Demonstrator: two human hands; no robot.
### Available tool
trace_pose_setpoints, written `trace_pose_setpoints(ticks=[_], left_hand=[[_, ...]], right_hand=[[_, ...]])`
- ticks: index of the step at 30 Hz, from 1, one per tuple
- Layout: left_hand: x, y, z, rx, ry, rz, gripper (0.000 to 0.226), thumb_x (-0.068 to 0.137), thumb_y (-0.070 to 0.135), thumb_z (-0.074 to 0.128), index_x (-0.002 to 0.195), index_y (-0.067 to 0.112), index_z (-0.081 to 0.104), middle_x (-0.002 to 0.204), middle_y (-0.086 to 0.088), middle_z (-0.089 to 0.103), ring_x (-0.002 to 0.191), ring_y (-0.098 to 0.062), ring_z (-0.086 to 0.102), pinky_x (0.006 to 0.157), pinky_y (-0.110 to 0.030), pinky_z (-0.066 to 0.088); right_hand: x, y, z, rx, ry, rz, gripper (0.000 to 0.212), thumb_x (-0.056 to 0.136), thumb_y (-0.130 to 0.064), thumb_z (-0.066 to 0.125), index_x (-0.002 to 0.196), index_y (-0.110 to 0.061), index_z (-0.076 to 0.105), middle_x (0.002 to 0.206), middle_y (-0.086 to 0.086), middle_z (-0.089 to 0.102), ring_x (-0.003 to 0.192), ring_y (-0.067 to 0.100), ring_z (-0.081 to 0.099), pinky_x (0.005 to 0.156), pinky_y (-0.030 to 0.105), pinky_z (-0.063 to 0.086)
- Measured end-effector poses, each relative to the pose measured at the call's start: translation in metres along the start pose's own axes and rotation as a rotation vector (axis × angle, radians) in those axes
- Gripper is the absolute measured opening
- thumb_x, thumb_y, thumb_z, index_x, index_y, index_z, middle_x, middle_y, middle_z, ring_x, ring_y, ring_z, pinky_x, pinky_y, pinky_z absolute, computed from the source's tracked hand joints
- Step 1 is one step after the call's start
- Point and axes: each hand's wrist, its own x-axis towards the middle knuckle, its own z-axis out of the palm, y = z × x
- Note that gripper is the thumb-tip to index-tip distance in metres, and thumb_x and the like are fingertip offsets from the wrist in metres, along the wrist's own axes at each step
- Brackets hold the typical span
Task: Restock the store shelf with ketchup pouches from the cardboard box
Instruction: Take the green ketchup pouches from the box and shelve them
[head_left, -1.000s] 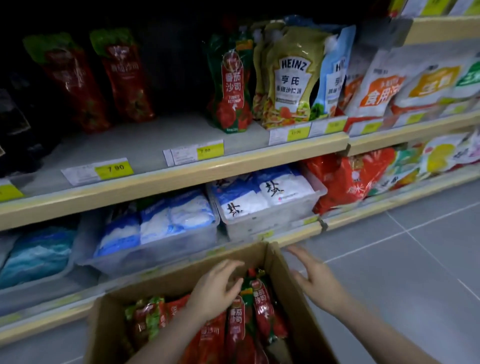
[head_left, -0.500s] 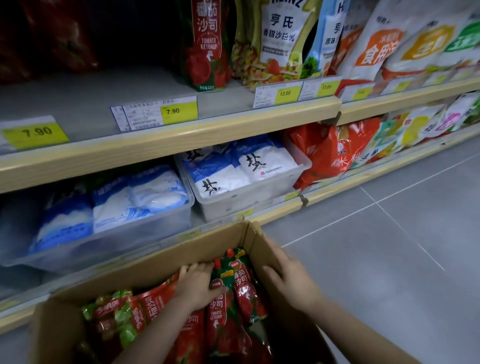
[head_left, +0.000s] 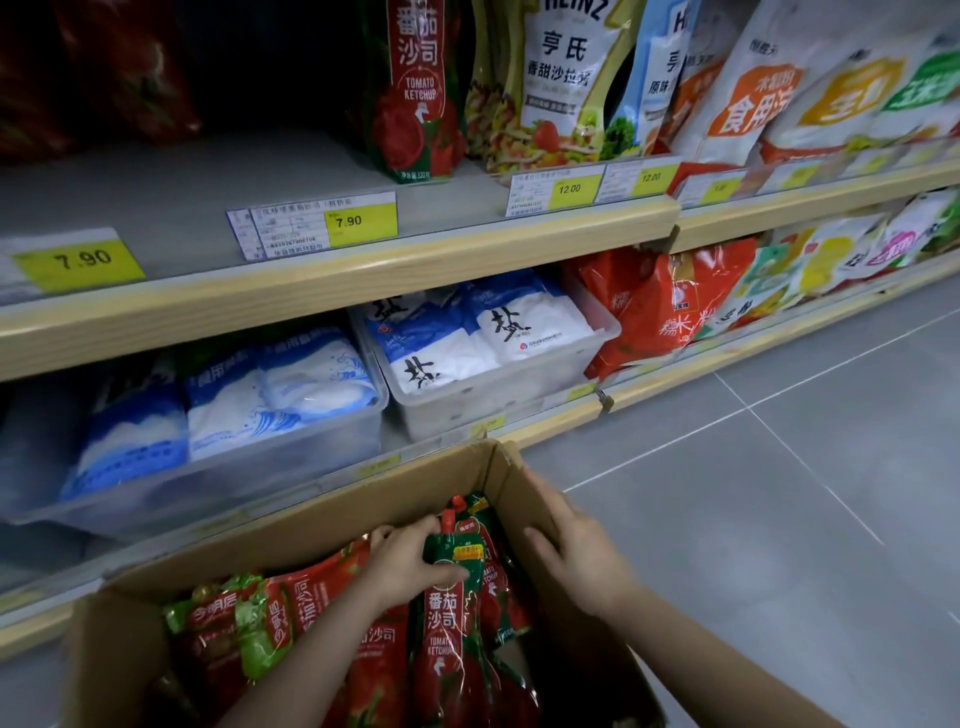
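Note:
An open cardboard box (head_left: 332, 519) stands on the floor in front of the shelves, filled with several red-and-green ketchup pouches. My left hand (head_left: 410, 564) is inside the box and grips the top of one upright ketchup pouch (head_left: 447, 613), thumb across its front. My right hand (head_left: 576, 556) rests flat with straight fingers on the box's right wall. On the grey upper shelf (head_left: 208, 187) one ketchup pouch (head_left: 415, 88) stands upright beside a wide bare stretch, with more red pouches dim at the far left.
Heinz salad dressing pouches (head_left: 561, 78) and white bags stand right of the shelved ketchup. Clear bins of salt bags (head_left: 483, 338) fill the lower shelf behind the box. Grey tiled floor (head_left: 779, 493) lies to the right.
The view tipped down and closer to the box. My left hand reached into the pouches and closed on one pouch's top; my right hand settled onto the box's right wall.

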Motion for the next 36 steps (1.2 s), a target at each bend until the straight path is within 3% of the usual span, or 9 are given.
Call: trace_pose_setpoints(ticks=[3,5,8,13,19,24,27,30,36], left_hand=[[-0.01,0.003,-0.014,-0.108,0.051,0.022,0.077,0.067,0.061,0.069,0.128,0.02,0.047,0.133,-0.002,0.052,0.125,-0.022,0.044,0.101,-0.033,0.04],[-0.02,0.003,-0.026,-0.202,0.074,0.013,0.087,0.072,0.049,0.072,0.14,0.012,0.034,0.143,-0.002,0.042,0.123,-0.002,0.042,0.093,-0.013,0.042],[-0.036,0.012,-0.044,-0.268,0.164,0.092,0.07,0.076,0.039,0.072,0.133,0.013,0.042,0.117,0.024,0.045,0.082,0.03,0.041,0.063,0.008,0.035],[-0.053,0.039,-0.069,-0.203,0.295,0.163,0.038,0.081,0.046,0.064,0.113,0.037,0.045,0.111,0.016,0.055,0.103,0.0,0.053,0.079,-0.012,0.042],[-0.054,0.071,-0.097,-0.109,0.361,0.306,0.028,0.082,0.039,0.064,0.093,0.044,0.038,0.091,0.018,0.053,0.085,0.007,0.053,0.071,-0.014,0.043],[-0.057,0.088,-0.124,-0.173,0.463,0.316,0.028,0.076,0.039,0.07,0.084,0.04,0.043,0.086,0.013,0.055,0.082,0.006,0.052,0.065,-0.009,0.039],[-0.062,0.09,-0.136,-0.43,0.442,0.271,0.042,0.066,0.033,0.08,0.095,0.036,0.05,0.1,0.009,0.061,0.094,0.0,0.058,0.074,-0.014,0.048],[-0.067,0.084,-0.136,-0.476,0.205,0.206,0.065,0.061,0.028,0.084,0.116,0.027,0.05,0.115,0.007,0.061,0.105,-0.007,0.06,0.089,-0.029,0.052],[-0.072,0.094,-0.124,-0.431,0.168,0.179,0.036,0.071,0.025,0.078,0.101,0.028,0.058,0.103,0.012,0.065,0.096,0.004,0.06,0.084,-0.019,0.052]], right_hand=[[-0.001,-0.001,-0.001,-0.013,0.01,0.0,0.067,0.092,-0.026,0.05,0.142,-0.045,0.009,0.142,-0.004,0.043,0.123,0.014,0.05,0.103,0.028,0.041],[-0.002,-0.002,-0.001,-0.017,0.007,-0.001,0.066,0.092,-0.027,0.049,0.143,-0.042,0.01,0.141,-0.002,0.044,0.121,0.016,0.051,0.102,0.03,0.043],[-0.004,-0.004,-0.004,-0.015,-0.004,0.001,0.065,0.092,-0.029,0.049,0.142,-0.043,0.011,0.14,-0.002,0.043,0.12,0.015,0.051,0.1,0.029,0.043],[0.007,-0.022,-0.018,-0.029,0.065,-0.1,0.048,0.093,-0.033,0.047,0.138,-0.04,0.031,0.144,-0.009,0.038,0.125,0.009,0.043,0.103,0.023,0.036],[0.036,-0.076,-0.039,0.072,-0.001,-0.276,0.028,0.091,-0.029,0.053,0.116,-0.022,0.063,0.116,-0.009,0.063,0.103,-0.005,0.054,0.09,0.006,0.038],[0.043,-0.105,-0.054,0.179,0.076,-0.259,0.02,0.092,-0.024,0.053,0.08,-0.028,0.068,0.069,-0.015,0.063,0.066,-0.007,0.057,0.06,0.011,0.042],[0.046,-0.115,-0.065,0.127,0.112,-0.278,0.022,0.092,-0.025,0.051,0.085,-0.013,0.069,0.074,-0.003,0.067,0.067,0.003,0.059,0.063,0.017,0.046],[0.047,-0.122,-0.081,0.162,0.1,-0.276,0.023,0.092,-0.025,0.051,0.083,-0.011,0.068,0.076,0.006,0.068,0.07,0.015,0.061,0.068,0.031,0.049],[0.053,-0.134,-0.111,0.429,0.049,-0.248,0.018,0.089,-0.017,0.057,0.076,-0.006,0.064,0.078,0.016,0.067,0.078,0.028,0.064,0.077,0.043,0.052]])
